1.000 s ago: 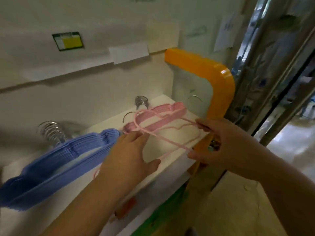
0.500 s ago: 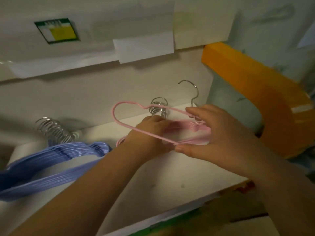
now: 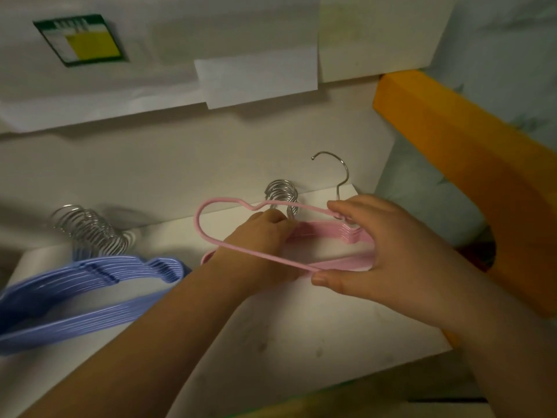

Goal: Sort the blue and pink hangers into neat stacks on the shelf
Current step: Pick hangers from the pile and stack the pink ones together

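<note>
While both hands work over the pink stack at the back right of the white shelf, a single pink hanger is held tilted above it.

The right hand pinches that hanger between forefinger on its upper wire and thumb under its lower bar, with the steel hook rising just past the fingers. The left hand reaches through the hanger's loop, fingers curled down onto the pink stack; whether they grip it or merely rest there cannot be told. The blue stack lies flat on the shelf's left part, well apart from the pink one, its bunched hooks pointing toward the back wall. An orange padded bar runs along the right, and a green-and-yellow label is stuck on the panel above.
</note>
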Tool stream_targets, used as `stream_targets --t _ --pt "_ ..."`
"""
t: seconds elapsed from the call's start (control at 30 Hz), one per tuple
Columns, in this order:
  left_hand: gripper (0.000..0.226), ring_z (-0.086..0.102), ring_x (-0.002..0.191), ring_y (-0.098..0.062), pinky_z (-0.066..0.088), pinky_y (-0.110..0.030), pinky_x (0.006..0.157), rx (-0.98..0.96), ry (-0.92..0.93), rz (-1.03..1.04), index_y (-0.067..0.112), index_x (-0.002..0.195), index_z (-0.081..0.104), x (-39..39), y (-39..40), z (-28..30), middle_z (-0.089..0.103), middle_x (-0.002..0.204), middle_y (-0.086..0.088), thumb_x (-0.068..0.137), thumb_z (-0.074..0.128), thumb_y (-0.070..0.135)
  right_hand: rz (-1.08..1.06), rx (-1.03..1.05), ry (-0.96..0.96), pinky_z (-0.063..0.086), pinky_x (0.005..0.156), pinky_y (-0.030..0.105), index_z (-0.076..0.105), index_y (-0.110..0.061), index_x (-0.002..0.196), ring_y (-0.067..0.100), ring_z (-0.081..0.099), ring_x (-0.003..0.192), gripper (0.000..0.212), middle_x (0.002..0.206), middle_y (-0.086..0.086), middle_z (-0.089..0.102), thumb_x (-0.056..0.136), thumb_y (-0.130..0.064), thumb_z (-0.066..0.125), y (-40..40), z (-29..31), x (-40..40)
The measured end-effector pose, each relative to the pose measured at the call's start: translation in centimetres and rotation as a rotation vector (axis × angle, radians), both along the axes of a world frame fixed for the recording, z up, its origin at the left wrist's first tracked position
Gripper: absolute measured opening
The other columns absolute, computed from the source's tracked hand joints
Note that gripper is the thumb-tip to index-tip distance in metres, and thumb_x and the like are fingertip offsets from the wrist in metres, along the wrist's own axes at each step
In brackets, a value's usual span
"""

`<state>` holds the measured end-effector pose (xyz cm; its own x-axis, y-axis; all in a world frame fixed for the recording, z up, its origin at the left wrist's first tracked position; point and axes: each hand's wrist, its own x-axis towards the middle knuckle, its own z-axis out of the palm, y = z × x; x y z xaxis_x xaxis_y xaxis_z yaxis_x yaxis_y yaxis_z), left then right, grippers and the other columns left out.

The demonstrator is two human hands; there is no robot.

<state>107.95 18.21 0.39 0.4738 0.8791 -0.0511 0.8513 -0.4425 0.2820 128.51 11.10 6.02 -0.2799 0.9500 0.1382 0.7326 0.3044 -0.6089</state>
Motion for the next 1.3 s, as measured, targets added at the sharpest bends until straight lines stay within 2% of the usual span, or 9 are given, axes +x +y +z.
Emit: stream_targets --t 0.1,0.27,0.4,0.47,0.63,0.77,0.93,1.03,1.3 --pt "0.091 0.054 0.109 -0.020 0.048 -0.037 0.093 -0.026 0.016 -0.019 0.028 0.134 0.053 0.2 0.2 0.2 0.057 0.112 0.002 0.054 0.046 0.070 -0.005 -0.005 -0.005 0.040 0.087 0.013 0.046 -0.041 0.130 -0.008 0.045 0.112 0.081 0.118 -0.029 0.045 0.060 -0.070 0.074 0.4 -0.2 -0.1" --pt "0.077 0.055 0.110 -0.022 0.047 -0.035 0.093 -0.020 0.020 -0.033 0.025 0.134 0.051 0.1 0.3 -0.2 0.057 0.117 0.001 0.066 0.071 0.055 -0.022 -0.008 -0.014 0.037 0.087 0.011 0.048 -0.037 0.132 -0.008 0.043 0.113 0.085 0.118 -0.028 0.044 0.057 -0.070 0.074 0.9 -0.3 0.0" --pt "0.089 0.059 0.107 -0.024 0.051 -0.035 0.088 0.109 0.050 -0.040 0.021 0.131 0.051 -0.7 -0.4 -0.5 0.059 0.121 0.000 0.061 0.056 0.077 -0.037 0.015 -0.071 0.035 0.079 0.007 0.046 -0.039 0.132 -0.008 0.042 0.112 0.085 0.117 -0.030 0.043 0.058 -0.068 0.075 1.3 0.0 0.2" --pt "0.093 0.059 0.110 -0.026 0.052 -0.038 0.090 0.146 0.011 -0.020 0.020 0.134 0.050 -2.1 -0.9 -0.1 0.059 0.125 -0.001 0.062 0.054 0.079 -0.043 0.023 -0.104 0.035 0.079 0.007 0.044 -0.040 0.133 -0.007 0.042 0.110 0.086 0.117 -0.030 0.043 0.058 -0.068 0.076 1.6 0.1 0.3" --pt "0.070 0.053 0.114 -0.024 0.046 -0.037 0.095 0.183 0.003 0.160 0.024 0.130 0.051 -8.0 -2.7 1.9 0.057 0.125 0.002 0.071 0.054 0.061 -0.024 0.042 -0.247 0.041 0.082 0.021 0.045 -0.040 0.132 -0.003 0.043 0.108 0.088 0.118 -0.027 0.040 0.055 -0.070 0.076 3.4 0.2 0.3" --pt "0.073 0.056 0.112 -0.029 0.046 -0.039 0.095 0.191 0.049 0.268 0.014 0.126 0.059 -11.2 -3.9 2.7 0.061 0.123 -0.004 0.075 0.044 0.064 -0.034 0.041 -0.345 0.043 0.082 0.026 0.049 -0.032 0.132 0.002 0.045 0.106 0.091 0.117 -0.019 0.045 0.054 -0.069 0.077 5.2 -0.9 -0.3" --pt "0.061 0.045 0.126 -0.021 0.033 -0.028 0.103 0.177 0.028 0.336 0.019 0.138 0.050 -13.1 -4.8 2.7 0.052 0.137 0.002 0.081 0.067 0.027 0.119 -0.033 -0.398 0.045 0.086 0.030 0.055 -0.035 0.122 0.005 0.045 0.102 0.083 0.104 -0.018 0.045 0.052 -0.074 0.072 6.2 -3.6 -2.1" --pt "0.058 0.042 0.128 -0.016 0.030 -0.024 0.103 0.182 0.014 0.347 0.023 0.141 0.047 -13.1 -5.3 2.5 0.048 0.140 0.006 0.085 0.064 0.029 0.136 -0.011 -0.406 0.044 0.081 0.030 0.055 -0.038 0.113 0.006 0.042 0.098 0.070 0.097 -0.018 0.042 0.054 -0.072 0.073 6.3 -4.6 -2.7" --pt "0.060 0.042 0.127 -0.011 0.038 -0.030 0.104 0.117 0.011 0.399 0.030 0.143 0.041 -13.0 -6.1 2.1 0.043 0.143 0.012 0.087 0.061 0.040 0.189 0.007 -0.412 0.045 0.089 0.032 0.055 -0.032 0.121 0.007 0.040 0.106 0.078 0.107 -0.016 0.042 0.056 -0.073 0.071 6.9 -5.3 -3.7"
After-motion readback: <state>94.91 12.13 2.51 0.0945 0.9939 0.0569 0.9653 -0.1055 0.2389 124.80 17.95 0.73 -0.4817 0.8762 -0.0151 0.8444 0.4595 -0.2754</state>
